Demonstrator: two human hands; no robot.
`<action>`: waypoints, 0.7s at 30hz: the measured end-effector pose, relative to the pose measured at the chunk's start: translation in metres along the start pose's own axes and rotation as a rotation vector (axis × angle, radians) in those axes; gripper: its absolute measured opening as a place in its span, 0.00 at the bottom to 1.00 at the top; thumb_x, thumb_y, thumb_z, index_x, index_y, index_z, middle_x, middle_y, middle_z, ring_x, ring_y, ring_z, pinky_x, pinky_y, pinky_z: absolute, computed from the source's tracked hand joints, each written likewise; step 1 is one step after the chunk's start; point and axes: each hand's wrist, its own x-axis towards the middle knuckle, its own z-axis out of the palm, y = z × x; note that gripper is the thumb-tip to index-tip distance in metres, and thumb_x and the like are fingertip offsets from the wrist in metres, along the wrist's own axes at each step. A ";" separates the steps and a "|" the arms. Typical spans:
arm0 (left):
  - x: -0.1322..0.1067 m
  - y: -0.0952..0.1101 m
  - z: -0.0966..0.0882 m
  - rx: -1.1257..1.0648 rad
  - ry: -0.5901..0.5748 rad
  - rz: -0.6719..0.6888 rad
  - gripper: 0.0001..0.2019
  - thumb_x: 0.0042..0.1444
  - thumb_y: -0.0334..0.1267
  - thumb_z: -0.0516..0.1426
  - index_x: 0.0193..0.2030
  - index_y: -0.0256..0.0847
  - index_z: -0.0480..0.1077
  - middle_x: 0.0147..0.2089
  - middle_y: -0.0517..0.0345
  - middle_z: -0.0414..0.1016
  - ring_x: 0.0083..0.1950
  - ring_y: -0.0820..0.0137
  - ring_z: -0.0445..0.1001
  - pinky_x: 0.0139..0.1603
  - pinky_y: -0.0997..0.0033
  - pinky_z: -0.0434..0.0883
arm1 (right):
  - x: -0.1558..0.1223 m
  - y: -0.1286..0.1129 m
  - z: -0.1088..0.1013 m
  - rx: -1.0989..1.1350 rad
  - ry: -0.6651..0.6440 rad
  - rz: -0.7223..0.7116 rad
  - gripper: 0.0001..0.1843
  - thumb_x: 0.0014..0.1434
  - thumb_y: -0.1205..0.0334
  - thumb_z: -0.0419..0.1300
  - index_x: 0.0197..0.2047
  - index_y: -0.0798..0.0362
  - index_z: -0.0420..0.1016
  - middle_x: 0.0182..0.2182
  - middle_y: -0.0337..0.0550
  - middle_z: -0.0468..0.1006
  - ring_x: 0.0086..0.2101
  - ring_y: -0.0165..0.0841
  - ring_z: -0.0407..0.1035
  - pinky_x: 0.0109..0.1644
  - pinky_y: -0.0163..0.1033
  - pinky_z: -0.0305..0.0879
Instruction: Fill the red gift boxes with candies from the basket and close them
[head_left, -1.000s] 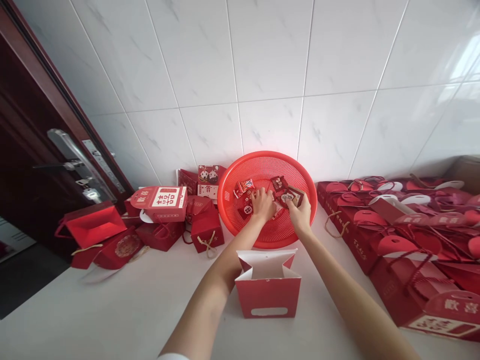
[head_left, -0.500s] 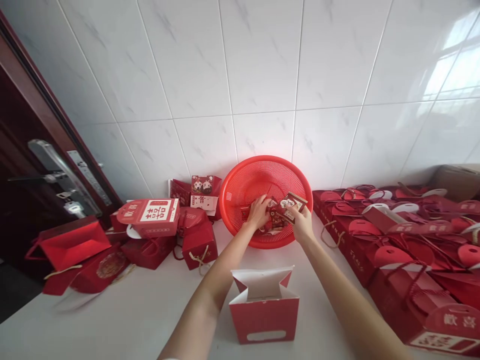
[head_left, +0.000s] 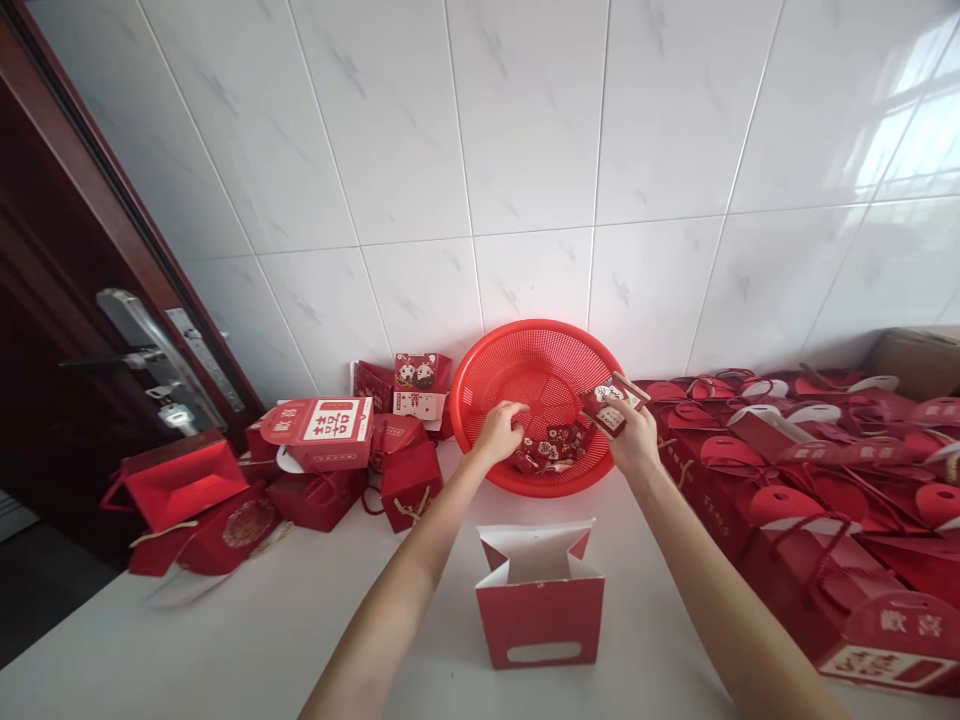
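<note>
1. Gripping several printed packets [head_left: 610, 405], the fingers of my right hand [head_left: 636, 438] are at the right rim of the red basket [head_left: 551, 350].
2. My left hand [head_left: 501, 432] is at the basket's left side, fingers curled; I cannot tell whether they hold anything.
3. I judge the gathering partly done: loose packets [head_left: 551, 452] lie unpicked in the basket.
4. Before it, the open box [head_left: 540, 620] stands upright on the worktop [head_left: 300, 620], its contents hidden from me.
5. Handled boxes [head_left: 802, 560] crowd the right side, seemingly closed.
</note>
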 end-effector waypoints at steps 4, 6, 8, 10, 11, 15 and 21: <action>-0.005 0.000 0.008 0.026 0.017 -0.117 0.21 0.51 0.23 0.59 0.52 0.37 0.76 0.56 0.44 0.75 0.61 0.55 0.71 0.65 0.55 0.65 | 0.000 -0.003 -0.011 0.024 0.025 0.030 0.17 0.37 0.74 0.70 0.34 0.56 0.77 0.31 0.41 0.82 0.32 0.33 0.77 0.36 0.37 0.76; -0.005 0.000 0.014 0.026 0.025 -0.173 0.22 0.50 0.24 0.60 0.53 0.37 0.75 0.57 0.43 0.74 0.62 0.55 0.70 0.65 0.56 0.64 | -0.002 -0.002 -0.014 0.015 0.005 0.036 0.17 0.38 0.74 0.70 0.35 0.56 0.77 0.32 0.41 0.82 0.32 0.33 0.77 0.36 0.36 0.77; -0.004 0.000 0.018 0.015 0.034 -0.227 0.23 0.50 0.23 0.60 0.54 0.35 0.75 0.57 0.40 0.73 0.62 0.55 0.69 0.65 0.58 0.64 | -0.004 -0.001 -0.015 0.014 -0.003 0.035 0.17 0.38 0.73 0.71 0.35 0.56 0.77 0.31 0.41 0.82 0.32 0.33 0.77 0.35 0.36 0.76; -0.002 -0.002 0.020 -0.007 0.046 -0.280 0.24 0.48 0.22 0.61 0.54 0.33 0.74 0.57 0.39 0.73 0.62 0.55 0.70 0.64 0.60 0.65 | -0.007 -0.001 -0.014 0.020 -0.005 0.037 0.17 0.38 0.73 0.71 0.34 0.55 0.77 0.30 0.41 0.82 0.31 0.33 0.77 0.33 0.36 0.76; -0.001 -0.003 0.021 -0.023 0.053 -0.303 0.24 0.47 0.21 0.61 0.54 0.33 0.74 0.56 0.39 0.74 0.61 0.55 0.71 0.63 0.61 0.65 | -0.008 -0.001 -0.013 0.020 -0.011 0.042 0.17 0.38 0.73 0.71 0.34 0.55 0.77 0.30 0.40 0.82 0.30 0.33 0.77 0.32 0.36 0.76; 0.000 -0.011 0.021 -0.112 0.084 -0.374 0.25 0.43 0.17 0.61 0.50 0.36 0.75 0.53 0.42 0.78 0.57 0.57 0.75 0.60 0.62 0.68 | -0.011 0.001 -0.011 -0.029 -0.099 0.063 0.17 0.37 0.70 0.74 0.33 0.55 0.77 0.29 0.41 0.82 0.31 0.35 0.77 0.35 0.40 0.77; -0.001 -0.018 0.022 -0.247 0.145 -0.403 0.25 0.44 0.13 0.56 0.48 0.35 0.76 0.50 0.44 0.81 0.53 0.61 0.79 0.56 0.65 0.73 | -0.012 0.009 -0.011 -0.073 -0.135 0.047 0.20 0.36 0.66 0.76 0.34 0.55 0.77 0.30 0.41 0.83 0.31 0.35 0.77 0.36 0.40 0.77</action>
